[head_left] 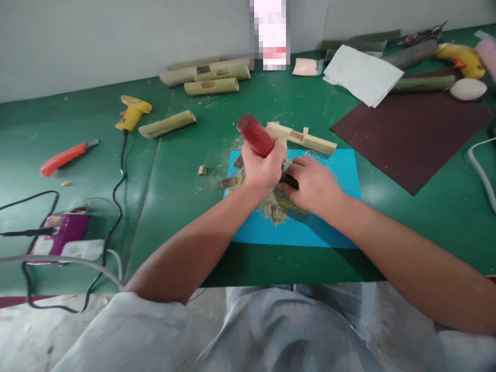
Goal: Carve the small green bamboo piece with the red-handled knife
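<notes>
My left hand [264, 164] is wrapped round the thick red wooden handle [254, 135] of a tool, held slanting up to the left. The tool's working end is hidden behind my hands. Close beside it, my right hand [315, 183] is closed on a small dark piece [289, 180], whose kind I cannot make out. Both hands are over a blue sheet [294, 238] strewn with yellowish shavings [274, 201] and brown bits. Just beyond my hands lies a pale split bamboo piece [315, 143] with a notch cut in it.
Hollow bamboo pieces [211, 87] lie along the wall. On the left are a yellow hot glue gun [132, 112], an orange-handled cutter [64, 158] and a purple power box [67, 232] with cords. At the right lie a brown sheet [411, 139], white paper [362, 75] and a white egg-shaped object [468, 89].
</notes>
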A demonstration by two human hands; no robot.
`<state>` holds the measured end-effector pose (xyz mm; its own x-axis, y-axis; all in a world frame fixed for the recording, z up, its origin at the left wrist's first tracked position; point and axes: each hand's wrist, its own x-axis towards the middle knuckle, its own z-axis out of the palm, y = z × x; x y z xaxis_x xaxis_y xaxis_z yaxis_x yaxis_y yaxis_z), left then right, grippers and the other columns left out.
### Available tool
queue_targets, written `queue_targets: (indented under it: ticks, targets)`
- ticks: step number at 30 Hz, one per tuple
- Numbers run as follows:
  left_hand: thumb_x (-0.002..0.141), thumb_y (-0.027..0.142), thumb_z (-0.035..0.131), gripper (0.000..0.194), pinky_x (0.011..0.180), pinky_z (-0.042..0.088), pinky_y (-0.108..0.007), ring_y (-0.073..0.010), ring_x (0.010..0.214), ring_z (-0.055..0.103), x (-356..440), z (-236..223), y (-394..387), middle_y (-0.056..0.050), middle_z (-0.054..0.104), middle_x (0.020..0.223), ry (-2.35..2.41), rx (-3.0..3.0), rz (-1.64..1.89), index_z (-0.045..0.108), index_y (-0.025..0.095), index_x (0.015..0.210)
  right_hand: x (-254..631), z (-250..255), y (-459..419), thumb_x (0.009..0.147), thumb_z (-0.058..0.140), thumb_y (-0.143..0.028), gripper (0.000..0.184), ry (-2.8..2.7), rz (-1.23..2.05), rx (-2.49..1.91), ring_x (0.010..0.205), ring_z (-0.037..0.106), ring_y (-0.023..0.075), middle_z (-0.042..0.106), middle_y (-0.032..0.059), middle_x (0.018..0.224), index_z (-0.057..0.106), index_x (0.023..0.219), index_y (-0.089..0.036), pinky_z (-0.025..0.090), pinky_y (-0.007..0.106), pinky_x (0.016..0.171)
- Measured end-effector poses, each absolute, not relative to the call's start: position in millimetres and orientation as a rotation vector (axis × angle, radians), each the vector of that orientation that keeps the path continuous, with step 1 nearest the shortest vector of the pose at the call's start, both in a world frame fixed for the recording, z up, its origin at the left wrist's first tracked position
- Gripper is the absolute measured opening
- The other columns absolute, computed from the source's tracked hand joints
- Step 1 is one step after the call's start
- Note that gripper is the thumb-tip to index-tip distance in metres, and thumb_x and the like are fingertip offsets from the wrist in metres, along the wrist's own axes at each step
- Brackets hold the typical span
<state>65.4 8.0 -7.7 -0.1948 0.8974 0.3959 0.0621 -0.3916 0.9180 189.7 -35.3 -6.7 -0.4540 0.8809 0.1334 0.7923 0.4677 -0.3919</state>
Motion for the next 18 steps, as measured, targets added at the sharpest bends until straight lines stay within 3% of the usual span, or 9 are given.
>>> queue_targets:
  ticks: [6,18]
  targets:
    - [0.08,0.025,0.068,0.039,0.046,0.034,-0.028,-0.0085,0.043,0.037,60.7,-12.7,5.3,0.005,0.04,0.046,1.138,1.321,1.607,0.041,0.023,0.052,190.9,-10.3,-35.5,0.097,0.061,-0.029,0.019,-2.414,0.346,-1.367,0.091,0.058,0.0255,0.068,0.0114,0.091,0.072,0.089,-0.015,0.042,0.037,0.083]
    - [0.09,0.036,0.069,0.04,0.054,0.045,-0.03,-0.0116,0.049,0.049,59.2,-11.7,11.5,0.003,0.055,0.052,1.182,1.208,1.647,0.05,0.024,0.057,190.6,-5.1,-35.8,0.096,0.065,-0.032,0.021,-2.413,0.384,-1.472,0.094,0.061,0.0261,0.07,0.0125,0.095,0.074,0.096,-0.013,0.044,0.037,0.082]
